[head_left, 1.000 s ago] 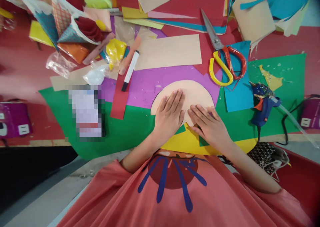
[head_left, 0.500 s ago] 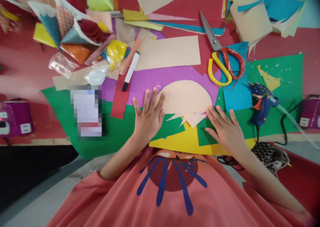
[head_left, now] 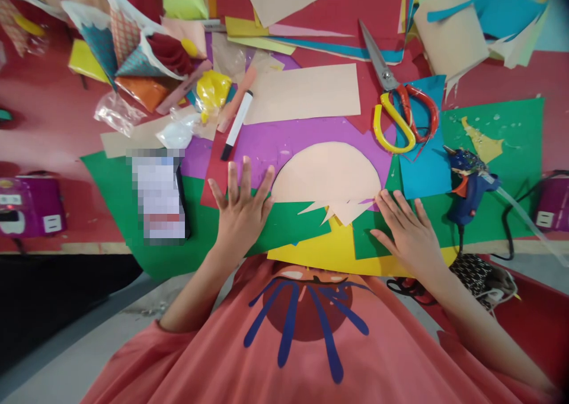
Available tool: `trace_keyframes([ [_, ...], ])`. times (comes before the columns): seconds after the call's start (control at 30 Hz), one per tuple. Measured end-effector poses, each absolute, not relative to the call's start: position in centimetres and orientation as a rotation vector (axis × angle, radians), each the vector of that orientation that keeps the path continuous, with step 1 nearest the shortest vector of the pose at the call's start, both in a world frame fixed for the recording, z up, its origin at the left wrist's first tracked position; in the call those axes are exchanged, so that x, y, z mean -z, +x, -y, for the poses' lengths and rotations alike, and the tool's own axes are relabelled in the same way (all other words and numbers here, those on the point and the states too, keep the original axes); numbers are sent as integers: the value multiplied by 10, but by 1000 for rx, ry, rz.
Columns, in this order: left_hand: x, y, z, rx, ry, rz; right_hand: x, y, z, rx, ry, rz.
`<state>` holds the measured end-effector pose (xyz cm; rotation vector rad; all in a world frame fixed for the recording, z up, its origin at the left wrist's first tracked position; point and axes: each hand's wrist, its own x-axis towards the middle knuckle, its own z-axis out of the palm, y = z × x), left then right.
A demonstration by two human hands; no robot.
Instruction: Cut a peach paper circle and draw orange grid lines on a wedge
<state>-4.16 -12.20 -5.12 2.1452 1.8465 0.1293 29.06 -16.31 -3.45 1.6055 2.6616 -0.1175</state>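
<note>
A cream half-round piece [head_left: 329,173] lies flat between my hands, its curved edge away from me, partly over a purple sheet [head_left: 262,140]. My left hand [head_left: 242,208] rests open with fingers spread, its thumb near the piece's left corner. On the other side, my right hand [head_left: 406,229] lies open, fingertips at the right corner. Pointed cream scraps [head_left: 347,213] sit below its straight edge. Under these are a green sheet [head_left: 293,220] and a yellow sheet [head_left: 311,250]. The strip of red sheet [head_left: 211,185] is partly covered by my left fingers.
Scissors [head_left: 395,102] with red and yellow handles lie at upper right. A blue glue gun [head_left: 469,191] sits right of my right hand. A phone [head_left: 160,196], a marker [head_left: 237,124], a cream rectangle [head_left: 306,93] and fabric cones [head_left: 128,42] are around.
My left hand has slid left, off the half-round piece and towards the red strip. My right hand has hardly moved. The view has shifted slightly.
</note>
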Motion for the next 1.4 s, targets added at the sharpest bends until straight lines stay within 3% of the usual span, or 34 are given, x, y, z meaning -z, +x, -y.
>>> trace_keyframes([
  [0.27,55,-52,123,-272,2147,-1840,33,290,158,233,1757,-2663],
  [0.43,52,-51,122,-259,2142,-1838,28,275,138,56,2009,-2799],
  [0.7,48,-50,117,-206,2124,-1820,17,230,86,286,1281,-3012],
  [0.87,49,-55,112,-272,2070,-1750,21,216,68,415,1130,-2881],
  [1.0,46,-59,103,-547,2015,-1681,13,223,59,420,1067,-2980],
  [1.07,42,-57,94,-715,1957,-1623,7,233,48,531,1308,-3040],
  [1.13,39,-51,82,-860,1857,-1555,4,244,31,633,1939,-3024],
  [1.23,38,-38,60,-974,1637,-1399,6,253,5,1130,2682,-2823],
  [1.33,39,-23,38,-1022,1420,-1182,18,246,-5,1870,2837,-2459],
  [1.4,41,-13,25,-964,1348,-1095,30,235,0,2128,2728,-2360],
])
